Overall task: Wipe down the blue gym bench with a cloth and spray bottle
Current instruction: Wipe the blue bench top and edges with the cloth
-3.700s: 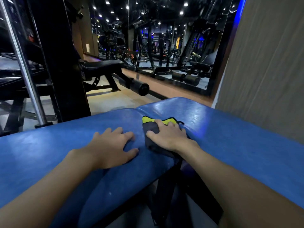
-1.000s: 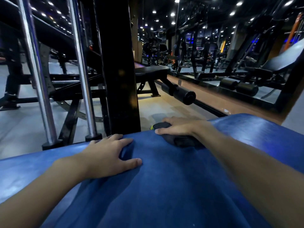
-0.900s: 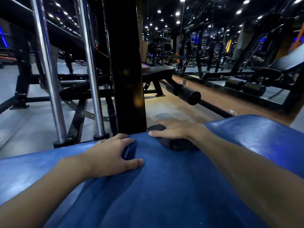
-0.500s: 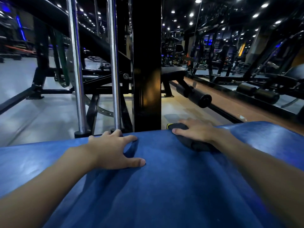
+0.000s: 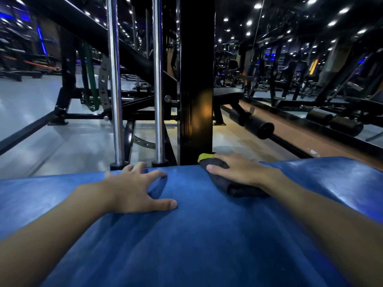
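Observation:
The blue gym bench (image 5: pixel 196 241) fills the lower half of the view. My left hand (image 5: pixel 136 189) rests flat on its padding with fingers spread, near the far edge. My right hand (image 5: pixel 238 170) presses down on a dark grey cloth (image 5: pixel 238 188) with a yellow-green edge, at the bench's far edge right of centre. The fingers lie fairly straight over the cloth. No spray bottle is in view.
A thick black machine post (image 5: pixel 195 79) stands just beyond the bench edge, with two chrome guide rods (image 5: pixel 115 79) to its left. A black flat bench with foam rollers (image 5: pixel 259 127) lies further back. Other gym machines and a mirror wall are at right.
My right hand and the cloth have stayed at the far edge, shifting slightly along it. My view has swung left, bringing the post and rods to centre. The left hand has kept its place.

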Demonstrator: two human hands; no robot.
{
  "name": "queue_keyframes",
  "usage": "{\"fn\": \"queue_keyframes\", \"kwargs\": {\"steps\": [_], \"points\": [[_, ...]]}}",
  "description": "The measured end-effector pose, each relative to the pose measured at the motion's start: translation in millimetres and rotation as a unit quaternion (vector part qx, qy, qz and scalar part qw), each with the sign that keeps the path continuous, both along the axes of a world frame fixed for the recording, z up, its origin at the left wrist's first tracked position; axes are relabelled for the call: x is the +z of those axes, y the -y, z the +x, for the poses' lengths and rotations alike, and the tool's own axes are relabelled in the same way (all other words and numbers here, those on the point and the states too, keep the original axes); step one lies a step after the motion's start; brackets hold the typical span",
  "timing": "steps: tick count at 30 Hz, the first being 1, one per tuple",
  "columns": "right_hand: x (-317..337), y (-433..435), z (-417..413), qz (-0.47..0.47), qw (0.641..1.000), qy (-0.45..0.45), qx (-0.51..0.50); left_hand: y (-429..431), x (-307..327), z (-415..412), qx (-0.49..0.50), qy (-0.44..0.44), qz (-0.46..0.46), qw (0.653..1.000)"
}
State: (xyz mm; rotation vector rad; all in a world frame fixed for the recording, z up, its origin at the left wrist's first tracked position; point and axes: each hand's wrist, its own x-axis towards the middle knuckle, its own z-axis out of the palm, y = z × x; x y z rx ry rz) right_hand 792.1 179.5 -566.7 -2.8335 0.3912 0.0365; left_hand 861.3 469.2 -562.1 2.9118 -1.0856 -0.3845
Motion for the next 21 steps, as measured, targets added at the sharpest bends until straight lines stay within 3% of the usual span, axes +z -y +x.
{"fn": "queue_keyframes", "kwargs": {"steps": [5, 10, 14, 17, 21], "points": [[1.7, -19.4, 17.2, -0.042, 0.998, -0.029, -0.028, -3.7, -6.6, 4.9, 0.005, 0.013, 0.007, 1.000], [-0.5, -81.1, 31.1, -0.085, 0.996, -0.025, 0.018, -2.2, -5.1, 5.2, 0.013, 0.015, -0.018, 1.000], [-0.5, -93.6, 27.5, -0.054, 0.997, 0.019, 0.056, -5.0, -1.0, 0.2, 0.018, -0.003, -0.042, 0.999], [2.9, -73.4, 5.9, -0.050, 0.994, 0.088, 0.046, 5.1, 9.5, -0.9, 0.009, -0.037, -0.133, 0.990], [-6.6, -18.2, -40.0, -0.077, 0.992, 0.082, -0.057, 67.3, 16.7, -12.3, -0.035, 0.087, -0.219, 0.971]]}}
